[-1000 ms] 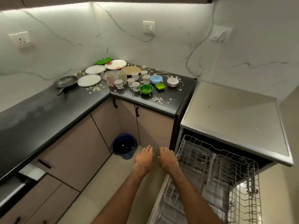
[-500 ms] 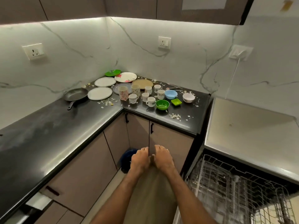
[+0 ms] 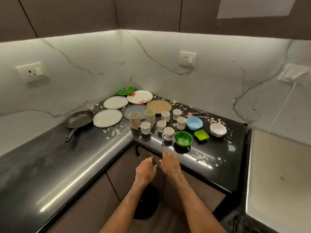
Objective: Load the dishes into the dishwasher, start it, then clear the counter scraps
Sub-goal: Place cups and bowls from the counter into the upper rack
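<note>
- Black stone counter (image 3: 50, 165) — loading not yet begun; the dishes crowd its inner corner, with a green bowl (image 3: 183, 139) and a cup (image 3: 168, 133) nearest the front edge.
- Left hand (image 3: 146, 170) and right hand (image 3: 170, 165) hover below that edge, fingers loosely curled, empty — next, probably a reach for the bowl.
- Scraps (image 3: 200, 156) litter the counter; marble walls behind, dishwasher top (image 3: 277, 174) at its right end.

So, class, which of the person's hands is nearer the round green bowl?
Right. The right hand is just in front of the green bowl, over the counter edge; the left hand is beside it, farther left.
</note>
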Tool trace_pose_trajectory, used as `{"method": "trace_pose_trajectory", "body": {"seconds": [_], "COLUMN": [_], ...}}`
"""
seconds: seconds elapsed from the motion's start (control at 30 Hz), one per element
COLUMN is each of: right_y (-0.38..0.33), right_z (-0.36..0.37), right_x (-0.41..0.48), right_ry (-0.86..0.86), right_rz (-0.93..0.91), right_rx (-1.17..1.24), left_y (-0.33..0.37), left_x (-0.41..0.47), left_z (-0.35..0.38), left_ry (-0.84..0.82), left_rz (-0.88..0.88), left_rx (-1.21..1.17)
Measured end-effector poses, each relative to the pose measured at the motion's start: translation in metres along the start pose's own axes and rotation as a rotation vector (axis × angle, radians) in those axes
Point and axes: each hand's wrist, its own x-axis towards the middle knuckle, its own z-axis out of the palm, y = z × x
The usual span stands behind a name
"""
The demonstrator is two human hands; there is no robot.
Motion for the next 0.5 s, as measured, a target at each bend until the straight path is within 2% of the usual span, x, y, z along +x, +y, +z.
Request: {"method": "trace_pose_trajectory", "body": {"seconds": [0.2, 0.5], "right_y": [0.03, 0.039], "right_z": [-0.012, -0.001], "right_x": [0.085, 0.175], "right_ry": [0.006, 0.024], "right_rz": [-0.016, 0.125], "right_rx": [-0.004, -0.051], "left_y": [0.011, 0.009], "left_x": [0.086, 0.175], "left_z": [0.007, 0.033], "left_ry": [0.017, -0.026], "left_rz": [-0.045, -0.12], "left_rx": [-0.072, -0.266]}}
